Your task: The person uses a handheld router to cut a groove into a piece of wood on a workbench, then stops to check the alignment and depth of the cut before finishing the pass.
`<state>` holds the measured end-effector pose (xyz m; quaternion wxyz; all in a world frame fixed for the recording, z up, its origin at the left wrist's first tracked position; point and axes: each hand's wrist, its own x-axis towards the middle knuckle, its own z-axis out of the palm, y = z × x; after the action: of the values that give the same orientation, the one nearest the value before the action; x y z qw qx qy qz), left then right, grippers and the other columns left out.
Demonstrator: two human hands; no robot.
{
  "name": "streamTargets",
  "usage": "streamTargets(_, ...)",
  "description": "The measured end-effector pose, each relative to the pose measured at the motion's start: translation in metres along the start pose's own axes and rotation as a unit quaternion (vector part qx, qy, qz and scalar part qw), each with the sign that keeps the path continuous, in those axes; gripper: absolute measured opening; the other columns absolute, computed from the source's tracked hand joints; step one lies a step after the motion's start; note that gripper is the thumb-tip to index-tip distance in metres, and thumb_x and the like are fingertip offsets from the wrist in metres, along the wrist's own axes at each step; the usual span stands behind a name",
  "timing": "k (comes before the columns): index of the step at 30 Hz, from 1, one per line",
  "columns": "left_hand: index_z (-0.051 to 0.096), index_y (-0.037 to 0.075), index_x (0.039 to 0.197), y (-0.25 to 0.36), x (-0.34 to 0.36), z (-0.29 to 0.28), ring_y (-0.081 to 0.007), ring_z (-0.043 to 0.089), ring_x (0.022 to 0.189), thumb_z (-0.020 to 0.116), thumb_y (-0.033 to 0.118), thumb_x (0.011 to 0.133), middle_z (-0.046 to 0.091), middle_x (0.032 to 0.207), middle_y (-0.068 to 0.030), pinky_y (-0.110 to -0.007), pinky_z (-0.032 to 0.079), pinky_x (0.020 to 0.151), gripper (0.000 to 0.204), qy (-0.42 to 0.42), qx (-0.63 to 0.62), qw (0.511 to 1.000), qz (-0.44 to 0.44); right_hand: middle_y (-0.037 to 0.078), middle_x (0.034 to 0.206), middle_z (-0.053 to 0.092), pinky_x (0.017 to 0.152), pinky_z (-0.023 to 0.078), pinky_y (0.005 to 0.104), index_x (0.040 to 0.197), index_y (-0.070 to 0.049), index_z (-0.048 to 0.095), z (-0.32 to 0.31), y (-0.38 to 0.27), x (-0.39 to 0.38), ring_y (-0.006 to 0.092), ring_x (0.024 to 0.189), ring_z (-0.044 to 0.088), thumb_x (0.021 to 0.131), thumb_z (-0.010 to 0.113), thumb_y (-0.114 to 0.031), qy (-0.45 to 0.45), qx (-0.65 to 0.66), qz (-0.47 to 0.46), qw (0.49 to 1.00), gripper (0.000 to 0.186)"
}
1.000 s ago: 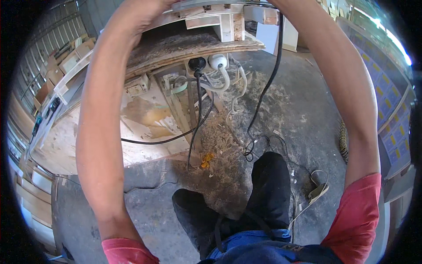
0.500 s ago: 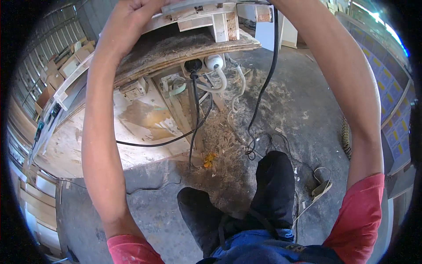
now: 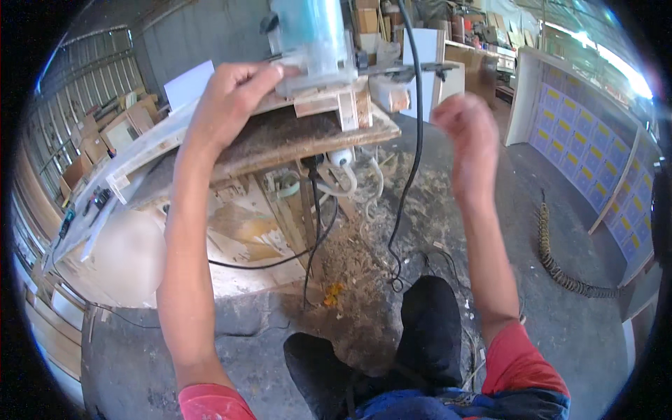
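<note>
A teal router (image 3: 311, 38) with a clear plastic base stands upright on a wooden frame piece (image 3: 323, 108) at the bench's far edge. My left hand (image 3: 241, 94) is closed at the left side of that base, thumb and fingers gripping its edge. The frame piece rests on a rough plywood bench top (image 3: 280, 143). Off to the right, apart from the router, my right hand (image 3: 467, 136) hangs in the air, smeared by motion. Its fingers look bent, but I cannot make out anything in them. A black cable (image 3: 413, 161) falls between the router and that hand.
Plugs and a pale hose (image 3: 343, 185) hang under the bench. Wood shavings (image 3: 350, 259) and loose cords (image 3: 437, 262) lie on the floor by my knees. A coiled air hose (image 3: 549, 259) and a tall patterned panel (image 3: 581, 133) are on the right.
The view has tilted up, so the router and both hands now show. My right hand has come off the far work area, back toward me. My left hand stays at the work.
</note>
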<state>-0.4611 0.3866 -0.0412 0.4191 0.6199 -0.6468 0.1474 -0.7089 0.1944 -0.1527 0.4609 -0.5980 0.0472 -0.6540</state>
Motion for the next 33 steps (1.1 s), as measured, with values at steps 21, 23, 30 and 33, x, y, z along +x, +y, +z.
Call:
streamTargets(21, 0.075, -0.001, 0.121, 0.015, -0.007, -0.007, -0.0201, 0.067, 0.115, 0.074, 0.043, 0.093, 0.075, 0.121, -0.0132, -0.034, 0.045, 0.107, 0.052, -0.06, -0.064, 0.996, -0.031, 0.013, 0.119, 0.062, 0.098, 0.048, 0.0323, 0.137, 0.011, 0.051, 0.048, -0.001, -0.013, 0.0179, 0.111, 0.058, 0.097, 0.071, -0.051, -0.132, 0.078, 0.042, 0.987, 0.076)
streamTargets(23, 0.075, 0.0, 0.121, 0.014, -0.007, -0.006, -0.0195, 0.067, 0.113, 0.074, 0.045, 0.093, 0.076, 0.119, -0.0131, -0.033, 0.045, 0.106, 0.053, -0.054, -0.071, 0.995, -0.035, 0.014, 0.118, 0.063, 0.099, 0.048, 0.0327, 0.136, 0.011, 0.053, 0.05, -0.001, -0.012, 0.0187, 0.112, 0.059, 0.097, 0.069, -0.052, -0.139, 0.082, 0.037, 0.986, 0.075)
streamTargets(30, 0.077, 0.002, 0.119, 0.003, -0.004, -0.004, -0.0168, 0.069, 0.107, 0.071, 0.053, 0.094, 0.077, 0.112, -0.0118, -0.03, 0.048, 0.101, 0.057, -0.045, -0.037, 0.998, 0.008, 0.015, 0.12, 0.065, 0.105, 0.046, 0.0365, 0.135, 0.009, 0.057, 0.055, 0.008, -0.011, 0.0226, 0.117, 0.06, 0.097, 0.061, -0.065, -0.115, 0.061, 0.023, 0.991, 0.083)
streamTargets(33, 0.076, 0.0, 0.12, -0.003, -0.004, -0.005, -0.0167, 0.069, 0.106, 0.069, 0.056, 0.095, 0.076, 0.113, -0.0126, -0.03, 0.048, 0.101, 0.062, -0.057, -0.006, 0.998, 0.025, 0.013, 0.119, 0.068, 0.105, 0.044, 0.0351, 0.135, 0.005, 0.06, 0.056, 0.011, -0.009, 0.0214, 0.117, 0.061, 0.097, 0.06, -0.065, -0.12, 0.046, 0.008, 0.992, 0.08)
